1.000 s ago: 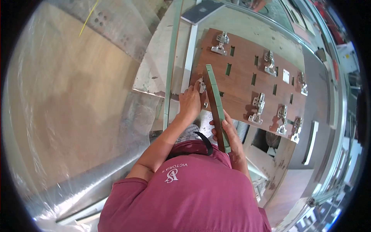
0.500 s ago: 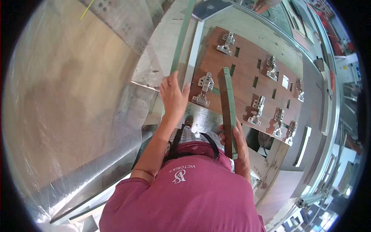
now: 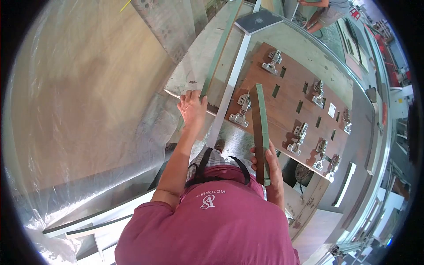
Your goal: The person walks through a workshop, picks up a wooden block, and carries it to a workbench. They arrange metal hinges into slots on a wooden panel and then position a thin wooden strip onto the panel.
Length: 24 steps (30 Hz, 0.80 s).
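My right hand (image 3: 273, 165) is wrapped round the lower end of a long bar (image 3: 259, 128) with a green face and a brown side. The bar's upper end reaches over a brown board (image 3: 289, 97) with several metal hinges and dark slots. On the left, my left hand (image 3: 192, 108) rests at the near end of a thin green-edged strip (image 3: 222, 48), fingers spread and pointing away from me. A white strip (image 3: 235, 75) lies between that hand and the board.
A dark rectangular plate (image 3: 259, 21) lies at the back of the table. Plastic-covered wood panel (image 3: 97, 97) fills the left side. A small white-faced strip (image 3: 344, 184) is at the right. Another person (image 3: 329, 13) stands at the far back.
The view has shifted, so the board and table appear lower and further right. My left hand now sits flatter at the strip's end. The bar remains in my right hand.
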Available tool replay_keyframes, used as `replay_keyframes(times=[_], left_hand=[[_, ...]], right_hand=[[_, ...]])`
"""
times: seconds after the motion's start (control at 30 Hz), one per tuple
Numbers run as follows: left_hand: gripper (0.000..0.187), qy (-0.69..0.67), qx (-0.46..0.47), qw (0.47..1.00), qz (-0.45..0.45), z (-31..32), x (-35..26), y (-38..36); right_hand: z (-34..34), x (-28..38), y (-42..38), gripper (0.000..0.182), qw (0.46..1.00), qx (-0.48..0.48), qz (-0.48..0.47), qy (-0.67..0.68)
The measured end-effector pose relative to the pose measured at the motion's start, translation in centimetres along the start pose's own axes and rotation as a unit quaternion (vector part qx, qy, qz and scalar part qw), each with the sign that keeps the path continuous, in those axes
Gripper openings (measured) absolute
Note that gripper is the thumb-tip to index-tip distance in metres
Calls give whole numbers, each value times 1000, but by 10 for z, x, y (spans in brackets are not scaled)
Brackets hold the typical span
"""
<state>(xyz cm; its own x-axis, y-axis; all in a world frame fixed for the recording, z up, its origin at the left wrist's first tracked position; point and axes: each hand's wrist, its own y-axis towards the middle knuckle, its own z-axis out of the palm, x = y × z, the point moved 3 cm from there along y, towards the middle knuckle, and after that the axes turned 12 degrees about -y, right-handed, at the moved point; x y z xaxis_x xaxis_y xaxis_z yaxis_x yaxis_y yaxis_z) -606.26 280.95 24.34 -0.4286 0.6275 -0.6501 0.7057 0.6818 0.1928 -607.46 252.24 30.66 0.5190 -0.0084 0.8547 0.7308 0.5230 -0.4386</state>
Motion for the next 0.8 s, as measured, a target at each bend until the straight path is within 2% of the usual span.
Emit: replay_keyframes(times=[0.17,0.4,0.47,0.5,0.57,0.63,0.67,0.73,0.8], left_hand=[[27,13,-24,999,-24,-6,9,5],[30,17,-24,999,-14,-4,7,5],[35,5,-114,992,59,-10,-13,-4],[35,6,-112,992,59,-6,-19,-7],[40,-105,-48,980,165,8,-39,-18],[46,-147,45,971,185,24,-61,-28],[46,-147,44,971,185,30,-70,-32],[52,-91,116,977,157,46,-84,-39],[52,-83,116,976,163,55,-87,-39]], right_hand=[[-2,-1,-1,72,1000,-6,5,0],[-4,-6,3,73,1000,-8,1,3],[-3,-5,5,73,1000,-8,2,4],[-3,-5,6,73,1000,-4,-3,0],[-2,-4,7,72,1000,1,-6,-5],[0,-1,9,72,1000,-2,-13,-13],[0,0,11,72,1000,-1,-13,-14],[-1,2,12,71,999,-7,-31,-35],[-3,2,13,71,998,-14,-38,-39]])
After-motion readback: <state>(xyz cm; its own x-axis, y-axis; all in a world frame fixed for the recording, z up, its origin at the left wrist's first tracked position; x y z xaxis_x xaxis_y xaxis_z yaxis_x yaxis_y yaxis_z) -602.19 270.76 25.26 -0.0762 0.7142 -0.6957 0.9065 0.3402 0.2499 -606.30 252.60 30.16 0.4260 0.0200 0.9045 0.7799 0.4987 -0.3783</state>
